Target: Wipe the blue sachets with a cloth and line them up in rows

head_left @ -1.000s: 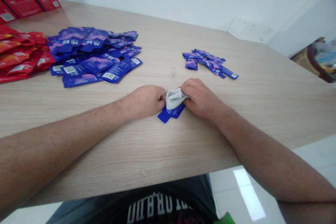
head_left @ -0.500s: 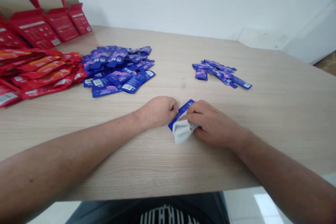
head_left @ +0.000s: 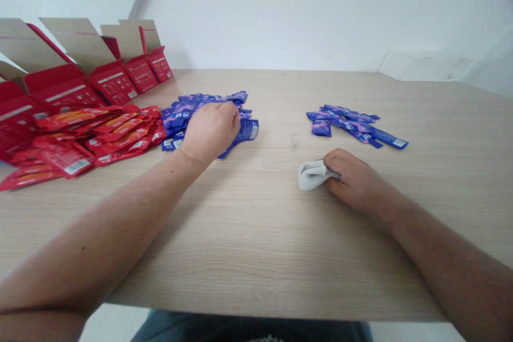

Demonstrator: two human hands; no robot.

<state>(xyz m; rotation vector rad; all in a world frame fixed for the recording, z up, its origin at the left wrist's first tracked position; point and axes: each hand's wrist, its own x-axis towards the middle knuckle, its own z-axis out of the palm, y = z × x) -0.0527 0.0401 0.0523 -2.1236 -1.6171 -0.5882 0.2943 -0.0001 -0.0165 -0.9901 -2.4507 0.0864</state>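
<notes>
Over the left pile of blue sachets [head_left: 176,117], my left hand [head_left: 212,131] is closed, knuckles up. Its fingertips are hidden, so whether a sachet is between them cannot be seen. Blue sachets with printed labels stick out past the hand on its right side. My right hand [head_left: 352,179] is closed around a folded whitish cloth [head_left: 311,175], just above or on the table, right of the middle. Beyond that hand lies a smaller, loose group of blue sachets [head_left: 352,125].
Red and orange pouches [head_left: 100,136] are heaped at the left, beside the blue pile. Behind them several red cardboard boxes [head_left: 116,83] stand in a row, flaps up. The wooden table [head_left: 256,256] runs back to a white wall [head_left: 280,10].
My left hand has moved left and away from me onto the blue pile. The sachet between my hands is gone from the middle. My right hand has shifted right with the cloth; the view has tilted up.
</notes>
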